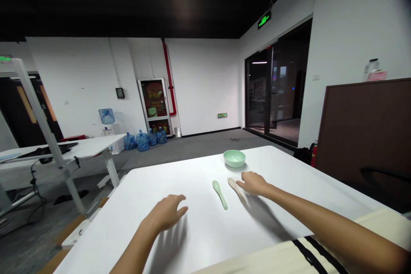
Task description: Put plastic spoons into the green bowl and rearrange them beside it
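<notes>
A light green bowl (234, 159) stands upright near the far edge of the white table. In front of it lie two spoons side by side, a green spoon (220, 195) on the left and a beige spoon (236, 190) on the right. My right hand (253, 183) hovers by the beige spoon, thumb close to it; whether they touch I cannot tell. Its fingers look apart and hold nothing that I can see. To the left of both spoons, my left hand (170, 212) is held above the tabletop with thumb and fingers apart, holding nothing.
The white table (199, 244) ends at a rounded far edge just behind the bowl. Further left stands another white table (96, 143) with a metal post and cables. Blue water bottles (143, 141) line the back wall. A brown partition (366, 132) rises at the right.
</notes>
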A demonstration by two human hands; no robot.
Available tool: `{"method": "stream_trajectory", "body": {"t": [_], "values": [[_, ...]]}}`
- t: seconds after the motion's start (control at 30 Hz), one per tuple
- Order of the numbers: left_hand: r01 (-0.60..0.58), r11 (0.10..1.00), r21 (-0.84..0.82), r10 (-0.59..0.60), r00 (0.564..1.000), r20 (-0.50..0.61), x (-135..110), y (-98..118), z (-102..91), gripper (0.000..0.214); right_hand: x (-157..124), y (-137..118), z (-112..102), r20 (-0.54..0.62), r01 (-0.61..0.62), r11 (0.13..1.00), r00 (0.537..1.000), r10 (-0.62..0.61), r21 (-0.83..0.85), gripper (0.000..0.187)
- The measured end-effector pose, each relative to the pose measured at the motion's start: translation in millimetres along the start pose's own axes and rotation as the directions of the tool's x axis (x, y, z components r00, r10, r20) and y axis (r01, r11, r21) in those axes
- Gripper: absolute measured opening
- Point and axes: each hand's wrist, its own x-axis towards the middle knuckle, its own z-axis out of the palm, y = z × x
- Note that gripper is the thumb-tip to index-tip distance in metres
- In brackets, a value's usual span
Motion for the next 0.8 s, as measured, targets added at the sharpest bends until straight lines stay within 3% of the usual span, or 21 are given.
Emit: {"method": "stream_trajectory", "body": {"t": [0.43, 0.8], "values": [[0.0, 1.0, 0.006, 0.0, 1.0, 0.006, 0, 1, -0.2, 0.057, -22, 34, -11, -0.091, 0.117, 0.99, 0.99, -0.11, 0.084, 0.06], [0.005, 1.0, 0.005, -0.005, 1.0, 0.001, 4, -3, 4.0, 0.057, -20, 57, 9, -0.143, 0.104, 0.994, 0.985, -0.096, 0.046, 0.067]]}}
